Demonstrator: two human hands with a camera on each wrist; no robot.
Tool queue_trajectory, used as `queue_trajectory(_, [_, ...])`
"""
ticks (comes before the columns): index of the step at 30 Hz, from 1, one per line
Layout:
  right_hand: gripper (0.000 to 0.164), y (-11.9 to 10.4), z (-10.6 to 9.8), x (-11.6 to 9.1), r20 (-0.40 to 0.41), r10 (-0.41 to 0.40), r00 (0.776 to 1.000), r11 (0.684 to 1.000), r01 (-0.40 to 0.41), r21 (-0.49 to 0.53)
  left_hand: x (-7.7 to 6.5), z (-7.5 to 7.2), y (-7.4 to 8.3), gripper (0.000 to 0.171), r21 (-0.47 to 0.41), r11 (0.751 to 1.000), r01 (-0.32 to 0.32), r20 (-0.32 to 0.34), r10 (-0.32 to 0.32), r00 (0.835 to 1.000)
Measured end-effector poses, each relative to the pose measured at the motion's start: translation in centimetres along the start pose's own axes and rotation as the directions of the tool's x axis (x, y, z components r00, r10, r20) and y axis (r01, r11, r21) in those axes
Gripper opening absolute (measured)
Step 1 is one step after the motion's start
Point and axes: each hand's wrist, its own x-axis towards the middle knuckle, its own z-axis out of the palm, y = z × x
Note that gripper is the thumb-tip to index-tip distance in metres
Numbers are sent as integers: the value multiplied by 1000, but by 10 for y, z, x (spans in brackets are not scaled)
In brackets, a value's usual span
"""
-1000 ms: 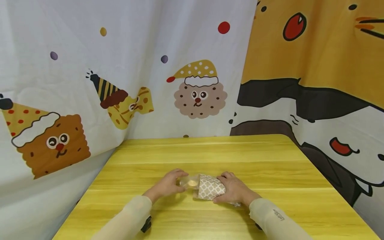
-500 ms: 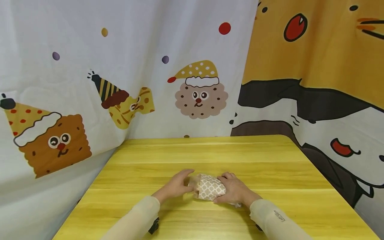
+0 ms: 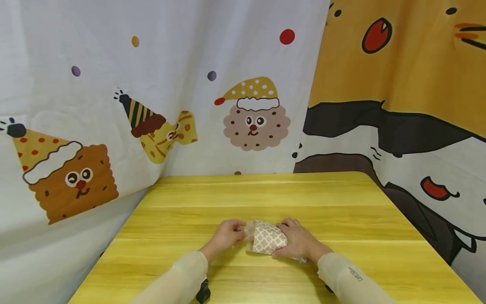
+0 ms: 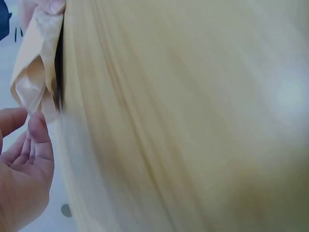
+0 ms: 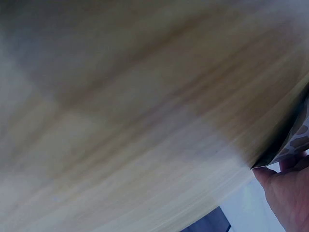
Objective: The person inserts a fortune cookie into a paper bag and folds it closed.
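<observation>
A beige bag (image 3: 268, 237) with a white lattice print lies on the table, its open mouth facing left. My right hand (image 3: 298, 238) grips its right end, thumb on the near side and fingers over the far side. At the mouth, my left hand (image 3: 226, 234) pinches the end of a clear plastic wrapper (image 3: 249, 229) between thumb and fingertips. The left wrist view looks into the mouth, where the wrapper (image 4: 30, 92) sits between the bag's walls; most of it is hidden inside. In the right wrist view only the bag's lower edge (image 5: 295, 140) shows by my thumb.
The yellow wood-grain table (image 3: 262, 194) extends around both hands. A white curtain (image 3: 182, 50) with cartoon biscuits hangs behind it, and an orange and black cartoon cloth (image 3: 402, 80) at the right. Dark wrist cameras sit under both sleeves.
The clear wrapper with a round yellowish thing in it has slid right into the bag. My left hand has followed it and its fingers have closed in. The right hand stays on the bag.
</observation>
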Motion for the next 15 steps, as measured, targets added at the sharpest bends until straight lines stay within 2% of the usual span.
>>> queue_trajectory(2, [101, -1, 0, 0, 1, 6, 1000, 1000, -6, 0, 2, 6, 3, 29, -31, 1000, 6, -25, -7, 1000])
queue_trajectory(6, [104, -2, -1, -1, 1, 19, 1000, 1000, -19, 8, 7, 16, 8, 22, -37, 999, -7, -48, 5, 999])
queue_trajectory(10, [105, -4, -1, -1, -1, 22, 1000, 999, -22, 28, 9, 21, 12, 18, 19, 999, -40, 13, 40, 999])
queue_trajectory(13, [101, -5, 0, -1, -22, 24, 999, 999, -23, 33, 9, 19, 15, 26, 74, 994, -76, 77, 70, 995])
queue_trajectory(14, [99, -6, 0, 0, -47, 24, 999, 999, -22, 38, 8, 17, 17, 29, 81, 993, -83, 85, 76, 994])
queue_trajectory(15, [96, -7, 0, 1, -75, 30, 997, 999, -27, 46, 8, 16, 19, 30, 103, 989, -102, 64, 95, 993])
